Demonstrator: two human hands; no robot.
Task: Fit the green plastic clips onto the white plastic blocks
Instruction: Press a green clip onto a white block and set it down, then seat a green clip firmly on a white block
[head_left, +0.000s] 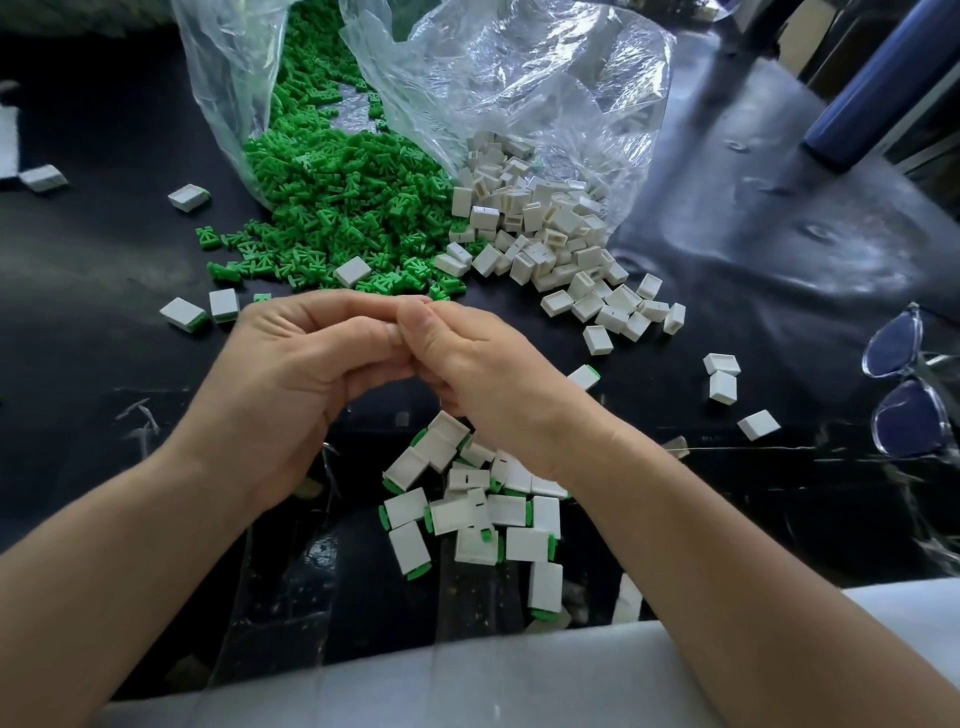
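My left hand (291, 374) and my right hand (483, 374) meet above the middle of the black table, fingers curled and fingertips pressed together. Whatever lies between the fingers is hidden. Just beyond the hands, a heap of green clips (332, 208) spills from a clear plastic bag (228, 93). To its right a pile of white blocks (550, 228) spills from a second clear bag (545, 88). Below my hands, near the table's front edge, lie several white blocks with green clips fitted (467, 509).
Single white blocks are scattered at the left (189, 196) and at the right (722, 387). A pair of clear-framed glasses (904, 384) rests at the right edge. A blue cylinder (878, 88) stands at the back right. Pale cloth (467, 670) lies at the front.
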